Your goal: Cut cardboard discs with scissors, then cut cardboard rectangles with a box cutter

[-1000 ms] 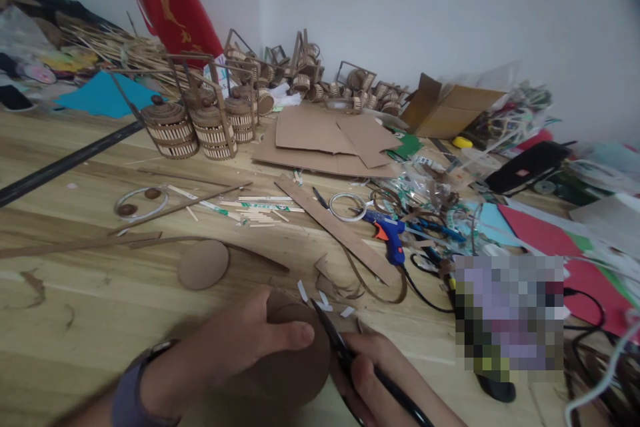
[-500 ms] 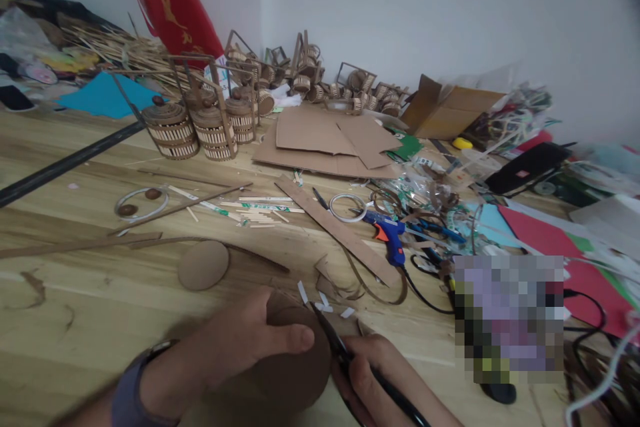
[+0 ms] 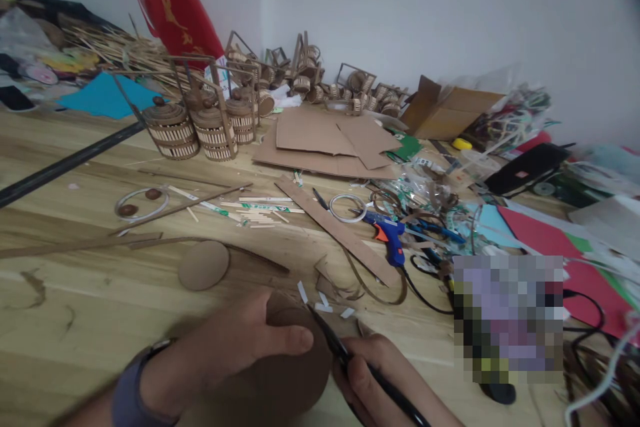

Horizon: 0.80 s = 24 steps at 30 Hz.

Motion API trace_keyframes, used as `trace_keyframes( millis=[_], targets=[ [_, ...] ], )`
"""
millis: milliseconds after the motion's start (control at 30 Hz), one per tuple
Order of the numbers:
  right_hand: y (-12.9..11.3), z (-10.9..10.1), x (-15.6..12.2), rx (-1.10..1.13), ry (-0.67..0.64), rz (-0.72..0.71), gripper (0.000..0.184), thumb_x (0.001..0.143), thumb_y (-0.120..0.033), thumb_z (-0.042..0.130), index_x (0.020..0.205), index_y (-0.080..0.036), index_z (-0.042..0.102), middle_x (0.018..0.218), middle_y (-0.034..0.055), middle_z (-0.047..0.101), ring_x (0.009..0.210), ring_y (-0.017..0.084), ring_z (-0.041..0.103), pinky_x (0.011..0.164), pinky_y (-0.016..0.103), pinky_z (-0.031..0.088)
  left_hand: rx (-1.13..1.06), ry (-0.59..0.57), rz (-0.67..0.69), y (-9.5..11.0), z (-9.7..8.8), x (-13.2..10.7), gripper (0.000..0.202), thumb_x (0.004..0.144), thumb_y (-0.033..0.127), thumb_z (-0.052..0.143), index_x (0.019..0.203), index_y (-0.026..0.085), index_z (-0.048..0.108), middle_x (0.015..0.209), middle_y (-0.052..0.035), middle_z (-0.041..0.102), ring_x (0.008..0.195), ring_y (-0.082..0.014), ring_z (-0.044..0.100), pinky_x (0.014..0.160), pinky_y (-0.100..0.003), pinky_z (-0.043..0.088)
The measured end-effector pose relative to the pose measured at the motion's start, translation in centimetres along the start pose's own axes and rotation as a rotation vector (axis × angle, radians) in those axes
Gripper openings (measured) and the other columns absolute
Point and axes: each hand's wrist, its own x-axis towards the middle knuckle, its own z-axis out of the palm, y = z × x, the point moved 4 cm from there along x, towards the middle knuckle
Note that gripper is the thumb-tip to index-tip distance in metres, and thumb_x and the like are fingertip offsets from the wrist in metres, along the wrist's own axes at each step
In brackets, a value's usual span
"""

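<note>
My left hand [image 3: 250, 333] holds a round brown cardboard disc [image 3: 295, 380], its thumb across the top face; the other fingers are largely hidden. In my right hand [image 3: 380, 380] is a slim black pointed tool [image 3: 325, 328], closed in the fingers; its exact kind is unclear. The tool's tip lies at the disc's far right edge, near small white paper strips [image 3: 323, 307]. A second, lighter cardboard disc [image 3: 203, 265] lies flat on the table beyond my left hand.
A blue glue gun [image 3: 393, 237], a cardboard strip [image 3: 340, 230] and a white ring [image 3: 349, 207] lie ahead. Farther back are cardboard sheets [image 3: 315, 133] and small lidded baskets [image 3: 170, 130]. A cable runs right from the glue gun. A pixelated patch hides something at right.
The tip of the black tool has shifted slightly left and away from me along the disc's edge. My left hand and the disc stay nearly still.
</note>
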Motion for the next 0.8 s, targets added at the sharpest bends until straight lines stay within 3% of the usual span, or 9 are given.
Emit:
trace_keyframes(
  millis=[100, 267, 367, 533, 633, 800],
  targets=[
    [-0.1, 0.0, 0.0, 0.009, -0.021, 0.032, 0.072, 0.085, -0.091, 0.025, 0.063, -0.024, 0.038, 0.045, -0.0055, 0.031, 0.044, 0.009, 0.028, 0.04, 0.025, 0.016, 0.069, 0.047, -0.061, -0.8, -0.6, -0.1, 0.052, 0.075, 0.057, 0.079, 0.115, 0.023, 0.074, 0.119, -0.0045, 0.078, 0.12, -0.0326, 0.065, 0.103, -0.042, 0.047],
    [0.1, 0.3, 0.0, 0.089, -0.002, 0.038, 0.072, 0.085, -0.091, 0.027, 0.065, -0.023, 0.04, 0.042, -0.0078, 0.031, 0.036, 0.006, 0.024, 0.037, 0.024, 0.016, 0.126, 0.234, -0.187, -1.4, -1.2, -0.3, 0.056, 0.068, 0.056, 0.083, 0.112, 0.022, 0.073, 0.115, -0.006, 0.079, 0.117, -0.0356, 0.066, 0.102, -0.046, 0.047],
    [0.7, 0.2, 0.1, 0.156, 0.104, -0.009, 0.071, 0.089, -0.088, 0.025, 0.065, -0.023, 0.043, 0.042, -0.0077, 0.032, 0.037, 0.007, 0.026, 0.038, 0.023, 0.019, -0.103, 0.279, -0.105, -0.7, -0.7, 0.0, 0.047, 0.075, 0.057, 0.076, 0.104, 0.021, 0.075, 0.106, -0.006, 0.08, 0.11, -0.0328, 0.069, 0.094, -0.041, 0.052],
    [1.5, -0.4, 0.3, 0.235, 0.306, -0.071, 0.074, 0.087, -0.089, 0.024, 0.072, -0.021, 0.049, 0.043, -0.008, 0.036, 0.038, 0.009, 0.031, 0.039, 0.022, 0.024, -0.452, 0.18, 0.074, -0.7, 0.8, 0.7, 0.062, 0.074, 0.063, 0.079, 0.113, 0.016, 0.073, 0.11, -0.0114, 0.078, 0.102, -0.0304, 0.072, 0.074, -0.031, 0.057],
    [1.4, 0.1, 0.3, 0.192, 0.308, -0.028, 0.075, 0.084, -0.092, 0.027, 0.073, -0.021, 0.048, 0.045, -0.0085, 0.036, 0.038, 0.007, 0.028, 0.039, 0.022, 0.022, -0.553, 0.194, 0.081, -1.2, 1.9, 0.7, 0.057, 0.076, 0.053, 0.083, 0.12, 0.019, 0.071, 0.112, -0.0089, 0.078, 0.109, -0.0301, 0.07, 0.087, -0.036, 0.056],
    [0.8, 1.2, 0.3, 0.08, 0.274, -0.077, 0.072, 0.086, -0.09, 0.027, 0.072, -0.022, 0.046, 0.047, -0.0078, 0.036, 0.04, 0.007, 0.027, 0.04, 0.024, 0.02, -0.626, 0.352, 0.066, -1.5, 2.6, 0.6, 0.054, 0.073, 0.041, 0.085, 0.122, 0.022, 0.071, 0.117, -0.0033, 0.078, 0.123, -0.0296, 0.064, 0.107, -0.039, 0.048]
  ],
)
